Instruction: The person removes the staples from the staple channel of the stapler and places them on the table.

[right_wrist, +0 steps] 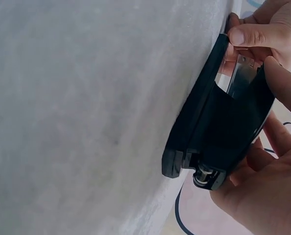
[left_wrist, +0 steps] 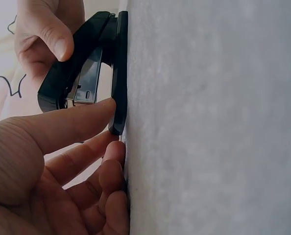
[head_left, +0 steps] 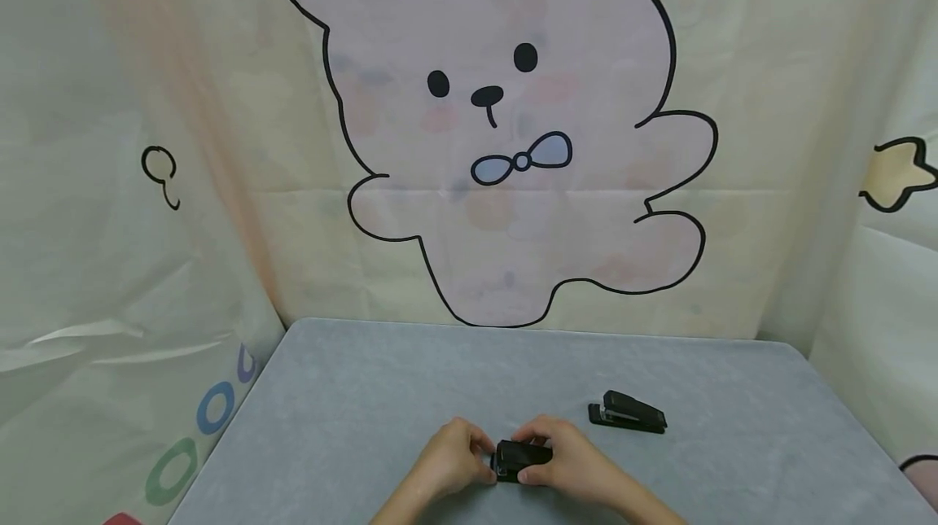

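A black stapler [head_left: 520, 453] rests on the table between both hands, its top arm raised apart from the base at the front end. With thumb and fingers, my left hand [head_left: 450, 461] pinches the front tip of the stapler's base [left_wrist: 119, 73]. On the other side, my right hand [head_left: 579, 464] grips the top arm [right_wrist: 246, 120] from both sides. The metal staple magazine [left_wrist: 88, 76] shows in the gap between arm and base. Both wrist views show the base flat along the grey cloth.
Another black stapler [head_left: 626, 413] lies behind and to the right of my hands. Grey-blue cloth [head_left: 366, 395] covers the table. A printed curtain [head_left: 498, 248] with a cartoon animal hangs behind the far edge, with more curtain [head_left: 95, 281] along the left side.
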{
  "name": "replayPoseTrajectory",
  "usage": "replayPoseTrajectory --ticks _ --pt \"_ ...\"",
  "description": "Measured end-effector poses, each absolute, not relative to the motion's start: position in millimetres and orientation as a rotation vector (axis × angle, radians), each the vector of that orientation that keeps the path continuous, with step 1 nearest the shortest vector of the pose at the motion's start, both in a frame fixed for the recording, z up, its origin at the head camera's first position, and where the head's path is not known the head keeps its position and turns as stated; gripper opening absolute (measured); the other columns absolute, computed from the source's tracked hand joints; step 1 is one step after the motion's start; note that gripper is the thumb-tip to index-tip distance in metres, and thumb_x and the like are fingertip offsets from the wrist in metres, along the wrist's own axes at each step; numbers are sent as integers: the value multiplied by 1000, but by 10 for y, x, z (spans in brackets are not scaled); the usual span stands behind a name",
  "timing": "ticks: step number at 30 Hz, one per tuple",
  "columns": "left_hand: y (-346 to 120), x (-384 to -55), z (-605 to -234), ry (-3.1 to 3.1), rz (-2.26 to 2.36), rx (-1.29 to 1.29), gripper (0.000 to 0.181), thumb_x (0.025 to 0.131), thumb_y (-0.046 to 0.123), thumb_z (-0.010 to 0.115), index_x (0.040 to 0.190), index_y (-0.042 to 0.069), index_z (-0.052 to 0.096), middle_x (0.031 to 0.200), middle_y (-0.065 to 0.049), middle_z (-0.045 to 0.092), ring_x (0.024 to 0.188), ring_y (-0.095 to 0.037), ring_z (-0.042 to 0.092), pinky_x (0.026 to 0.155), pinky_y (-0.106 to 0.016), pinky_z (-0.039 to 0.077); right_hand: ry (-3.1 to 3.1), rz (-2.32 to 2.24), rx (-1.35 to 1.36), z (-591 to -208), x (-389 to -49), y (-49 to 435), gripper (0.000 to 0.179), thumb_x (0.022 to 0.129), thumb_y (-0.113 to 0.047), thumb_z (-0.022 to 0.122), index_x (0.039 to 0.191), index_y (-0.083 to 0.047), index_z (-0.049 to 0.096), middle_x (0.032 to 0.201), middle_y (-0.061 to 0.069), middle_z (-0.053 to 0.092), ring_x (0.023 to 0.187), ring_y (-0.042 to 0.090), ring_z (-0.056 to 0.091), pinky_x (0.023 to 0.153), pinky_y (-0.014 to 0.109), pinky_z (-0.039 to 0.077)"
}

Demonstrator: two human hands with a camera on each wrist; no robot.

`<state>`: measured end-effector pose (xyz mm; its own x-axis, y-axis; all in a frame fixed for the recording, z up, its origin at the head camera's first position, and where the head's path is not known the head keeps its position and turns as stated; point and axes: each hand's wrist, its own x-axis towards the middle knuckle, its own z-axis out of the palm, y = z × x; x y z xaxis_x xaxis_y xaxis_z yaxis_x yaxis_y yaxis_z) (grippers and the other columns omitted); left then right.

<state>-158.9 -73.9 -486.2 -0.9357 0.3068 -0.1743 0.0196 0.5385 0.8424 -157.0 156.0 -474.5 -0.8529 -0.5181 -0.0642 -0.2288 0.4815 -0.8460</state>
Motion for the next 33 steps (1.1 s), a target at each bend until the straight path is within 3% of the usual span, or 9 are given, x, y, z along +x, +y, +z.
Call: replayPoseTrajectory --ticks 8,19,33 --pt "-713 -1583 -4908 2521 1323 272 25 67 4 95 86 9 81 60 1 58 53 -13 49 49 -29 35 2413 -1302 -617 -4747 -1575 1553 30 84 -11 88 111 -12 75 104 -2 68 94 20 59 82 36 49" --pt "-690 -1575 -4904 2526 1315 242 23 67 0 94 82 11 80 60 0 59 54 -15 50 49 -31 34 2429 -1369 -605 -4674 -1530 1593 31 85 -13 87 114 -14 75 105 -2 68 94 21 58 73 30 47" --pt "-674 -1543 -4894 2604 1291 236 24 64 3 95 81 12 80 63 3 58 60 -16 50 52 -32 34 2516 -1368 -619 -4531 -1457 1711 28 87 -21 86 112 -17 75 104 -6 70 94 12 60 78 31 50"
